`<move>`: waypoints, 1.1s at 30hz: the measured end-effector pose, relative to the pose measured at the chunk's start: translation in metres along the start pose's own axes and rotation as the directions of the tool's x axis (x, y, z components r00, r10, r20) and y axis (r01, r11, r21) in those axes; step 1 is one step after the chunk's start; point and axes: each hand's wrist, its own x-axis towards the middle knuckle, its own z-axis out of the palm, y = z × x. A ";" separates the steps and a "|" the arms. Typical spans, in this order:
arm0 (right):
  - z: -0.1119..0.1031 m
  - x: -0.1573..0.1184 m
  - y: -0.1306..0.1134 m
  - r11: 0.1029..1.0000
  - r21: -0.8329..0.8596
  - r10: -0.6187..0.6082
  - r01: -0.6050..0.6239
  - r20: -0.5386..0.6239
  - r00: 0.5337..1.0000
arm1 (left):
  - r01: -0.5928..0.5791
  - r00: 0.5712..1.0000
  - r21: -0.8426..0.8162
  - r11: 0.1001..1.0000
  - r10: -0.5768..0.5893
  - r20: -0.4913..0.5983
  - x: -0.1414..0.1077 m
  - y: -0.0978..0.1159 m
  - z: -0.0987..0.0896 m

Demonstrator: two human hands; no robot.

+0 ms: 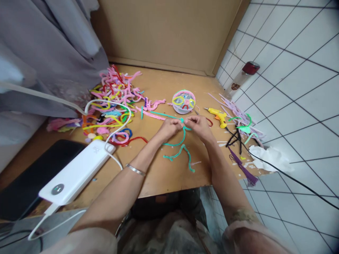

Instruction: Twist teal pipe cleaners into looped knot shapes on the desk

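On the bench [159, 185], nearest, lies a bent loose teal pipe cleaner [183, 146]. Beyond it, the left hand [169, 127] and right hand [197, 126] pinch joined teal pipe cleaners [182, 121] between their fingers. The yellow glue gun [218, 117] lies right of them; farther back sits a round, decorated container [183, 102].

Near the centre of the frame, we saw fuzzy teal craft stems [184, 135] meeting in a small, bunched crossing. One length stretched nearly straight toward the left; another curved down and leftward in an open arc.
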 end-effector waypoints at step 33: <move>-0.006 0.005 0.006 0.999 -0.049 -0.016 0.010 -0.132 0.991 | 0.138 0.988 -0.239 0.961 -0.150 -0.032 -0.005 0.015 0.005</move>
